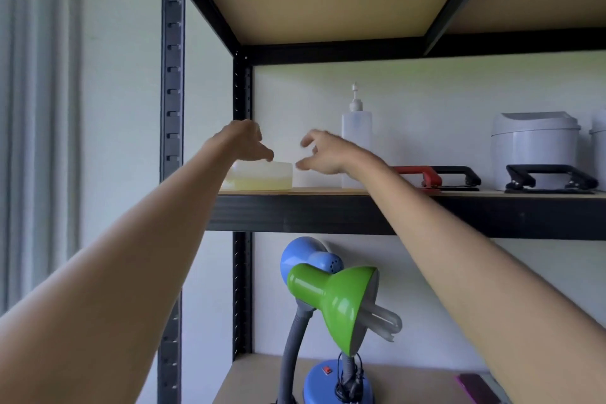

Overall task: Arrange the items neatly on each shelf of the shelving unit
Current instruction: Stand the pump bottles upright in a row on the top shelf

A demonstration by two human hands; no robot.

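Note:
A translucent plastic container (262,177) with yellowish contents lies at the left end of the middle shelf (328,211). My left hand (246,143) rests on its top left part, fingers bent down over it. My right hand (323,152) hovers just right of the container, blurred, fingers spread and loosely curled, holding nothing. Behind the right hand stands a clear pump bottle (356,134).
Further right on the same shelf lie a red hole punch (423,175), two black hole punches (459,174) (551,179) and a grey lidded bin (534,147). Below stand a green desk lamp (334,298) and a blue lamp (305,256). A black upright post (172,75) frames the left side.

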